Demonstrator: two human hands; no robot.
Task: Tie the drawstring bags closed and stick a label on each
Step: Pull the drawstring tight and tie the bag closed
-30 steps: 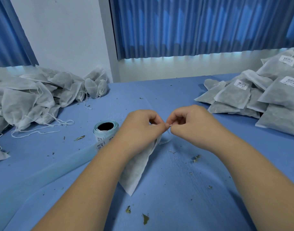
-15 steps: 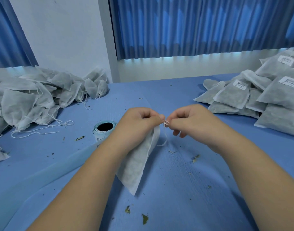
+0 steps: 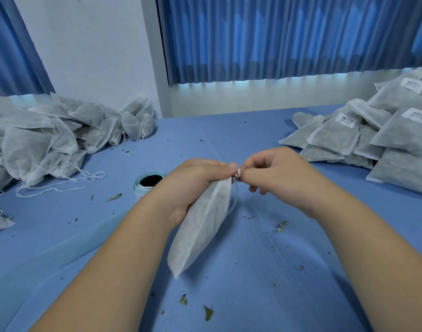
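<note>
The bag [image 3: 200,226] slants above the tabletop [image 3: 253,271], its long axis running from the gathered mouth at the far end down to a corner nearest the person. The left hand [image 3: 193,185] is curled round its neck. The right hand [image 3: 274,176], just to the right, pinches the drawstring [image 3: 232,202] at the mouth. The label roll [image 3: 147,183] lies nearer the left hand.

Table [image 3: 253,271] fills lower frame. Loose bag pile [image 3: 49,140] on it, mid-left; labelled bag stack [image 3: 372,135] on it, mid-right. Label roll [image 3: 149,182] just left of ctr, liner strip [image 3: 61,243] running to lower left. Ctr: bag [image 3: 202,226] over table, betw. left hand [image 3: 195,185] & right hand [image 3: 277,178]; drawstring [image 3: 233,202] at bag's right edge. Curtains [image 3: 289,37] behind, top.
</note>
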